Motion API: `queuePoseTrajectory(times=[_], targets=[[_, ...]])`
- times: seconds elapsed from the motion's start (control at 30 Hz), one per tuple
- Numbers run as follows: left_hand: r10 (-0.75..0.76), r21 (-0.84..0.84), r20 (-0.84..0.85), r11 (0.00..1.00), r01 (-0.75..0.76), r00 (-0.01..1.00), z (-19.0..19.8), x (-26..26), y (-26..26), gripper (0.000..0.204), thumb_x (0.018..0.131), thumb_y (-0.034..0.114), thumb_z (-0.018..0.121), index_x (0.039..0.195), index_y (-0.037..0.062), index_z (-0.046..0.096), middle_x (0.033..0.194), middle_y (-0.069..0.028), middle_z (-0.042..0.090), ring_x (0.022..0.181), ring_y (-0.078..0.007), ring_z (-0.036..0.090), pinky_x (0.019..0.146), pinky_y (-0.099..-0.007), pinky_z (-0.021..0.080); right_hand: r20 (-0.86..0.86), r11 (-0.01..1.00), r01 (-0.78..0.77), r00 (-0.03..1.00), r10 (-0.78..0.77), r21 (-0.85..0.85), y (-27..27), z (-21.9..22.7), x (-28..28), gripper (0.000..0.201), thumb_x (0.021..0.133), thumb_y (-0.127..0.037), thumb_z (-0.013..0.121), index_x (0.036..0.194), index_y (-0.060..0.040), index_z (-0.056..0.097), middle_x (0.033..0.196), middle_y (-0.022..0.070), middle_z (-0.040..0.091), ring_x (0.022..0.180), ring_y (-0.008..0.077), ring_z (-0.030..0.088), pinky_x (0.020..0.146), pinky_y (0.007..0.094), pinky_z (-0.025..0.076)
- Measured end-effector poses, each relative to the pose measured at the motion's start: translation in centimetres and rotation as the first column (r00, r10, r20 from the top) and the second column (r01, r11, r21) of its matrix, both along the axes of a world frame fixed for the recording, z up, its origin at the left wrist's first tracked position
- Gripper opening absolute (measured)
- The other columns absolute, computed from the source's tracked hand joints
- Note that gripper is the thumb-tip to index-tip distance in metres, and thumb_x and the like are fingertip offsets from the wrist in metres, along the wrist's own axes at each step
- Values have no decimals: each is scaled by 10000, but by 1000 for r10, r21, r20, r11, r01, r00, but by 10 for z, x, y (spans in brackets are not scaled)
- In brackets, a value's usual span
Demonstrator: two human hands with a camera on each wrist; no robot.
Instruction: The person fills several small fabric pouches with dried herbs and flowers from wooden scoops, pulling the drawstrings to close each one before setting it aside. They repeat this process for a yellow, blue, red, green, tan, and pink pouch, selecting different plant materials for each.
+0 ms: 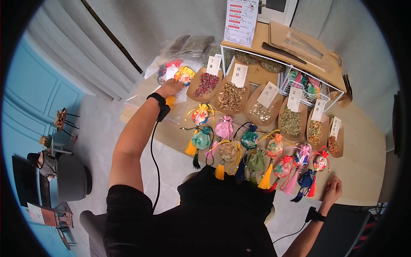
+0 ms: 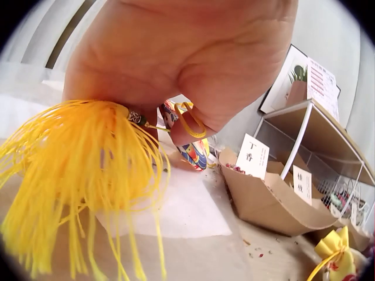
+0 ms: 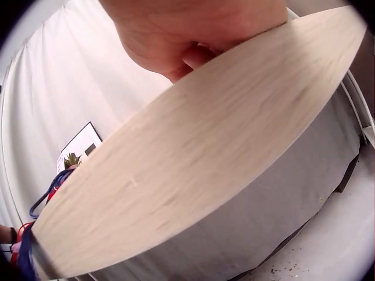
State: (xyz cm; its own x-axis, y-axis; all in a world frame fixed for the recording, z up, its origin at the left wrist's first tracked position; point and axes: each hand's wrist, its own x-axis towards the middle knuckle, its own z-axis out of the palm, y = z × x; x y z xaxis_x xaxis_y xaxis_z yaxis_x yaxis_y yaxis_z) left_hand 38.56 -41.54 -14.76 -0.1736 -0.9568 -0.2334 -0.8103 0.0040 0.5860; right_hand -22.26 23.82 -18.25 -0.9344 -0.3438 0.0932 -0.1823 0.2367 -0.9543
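Note:
At the table's far left, my left hand (image 1: 170, 88) grips a yellow patterned sachet (image 1: 184, 76) beside white paper. Its yellow tassel (image 1: 170, 101) hangs under the palm. The left wrist view shows the tassel (image 2: 88, 175) large, a yellow cord loop (image 2: 191, 122) by the thumb of the hand (image 2: 181, 58), and part of the patterned cloth (image 2: 194, 154); other fingertips are hidden. My right hand (image 1: 333, 188) rests at the table's near right edge, holding nothing, its fingers loosely curled. In the right wrist view this hand (image 3: 199, 35) lies partly behind the tabletop (image 3: 193, 146).
Several paper trays of dried herbs with labels, one with red buds (image 1: 206, 85), cross the table (image 1: 364, 150). Several tasselled sachets, one pink (image 1: 224, 127), lie before them. Behind stand a shelf (image 1: 257, 40) and a wire basket (image 1: 314, 96). Plastic bags (image 1: 171, 51) lie back left.

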Motion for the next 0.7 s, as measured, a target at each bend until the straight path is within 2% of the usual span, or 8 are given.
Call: queuePoseTrajectory(times=[0.07,0.17,0.27,0.37,0.47,0.57,0.67,0.7], targets=[[-47,-59,87,997,53,995,-3,0,-3,580,930,508,706,1135,-34,684,1036,-148,744,951,-264,701,839,-385,555,-25,1000,-2,1000,2,-12,-1,-6,-2,219,1049,-275,687,1078,-64,736,746,-47,613,586,-4,426,513,177,287],[34,-183,375,982,38,926,14,-12,18,643,880,556,743,1147,-26,678,1147,-219,738,1090,-347,699,945,-420,531,-37,999,19,999,-20,-42,3,-14,-1,211,1047,-261,691,1080,-57,733,756,-43,612,621,0,456,535,175,301],[51,-242,459,968,70,887,29,-15,35,659,848,559,768,1151,-20,677,1189,-264,718,1146,-404,682,976,-440,522,-38,998,35,999,-37,-46,4,-17,1,198,1044,-242,695,1075,-50,732,776,-38,615,657,9,484,561,176,327],[5,-273,390,956,110,921,21,0,34,661,829,533,800,1161,-18,650,1179,-274,707,1139,-402,678,965,-442,529,-75,998,51,996,-54,-35,1,-17,3,200,1042,-229,696,1077,-35,733,818,-30,632,692,24,509,597,186,378],[-81,-245,290,957,156,954,12,16,23,724,791,575,831,1193,9,628,1322,-273,622,1170,-427,645,1011,-478,509,-131,998,57,990,-60,-23,2,-20,4,212,1044,-221,690,1084,-19,735,859,-21,649,723,41,532,638,201,427],[-27,-405,243,905,127,970,15,11,25,705,821,555,821,1200,-5,623,1265,-292,641,1166,-438,636,973,-484,521,-150,998,55,987,-51,21,0,-15,5,218,1046,-215,684,1093,-9,736,880,-12,658,740,56,547,670,214,460],[-69,-481,154,866,136,986,10,5,15,715,841,543,812,1236,-19,616,1206,-278,657,1164,-430,639,971,-492,517,-220,998,34,975,-22,55,5,-22,2,220,1048,-208,670,1100,-5,737,874,-1,658,733,70,551,675,231,481],[-173,-583,210,768,265,962,-10,13,-6,675,875,519,789,1269,-1,617,1174,-265,657,1133,-420,643,945,-492,518,-193,992,64,980,-42,111,1,-16,7,226,1048,-215,660,1109,-11,737,851,-3,652,726,70,546,664,237,479]])
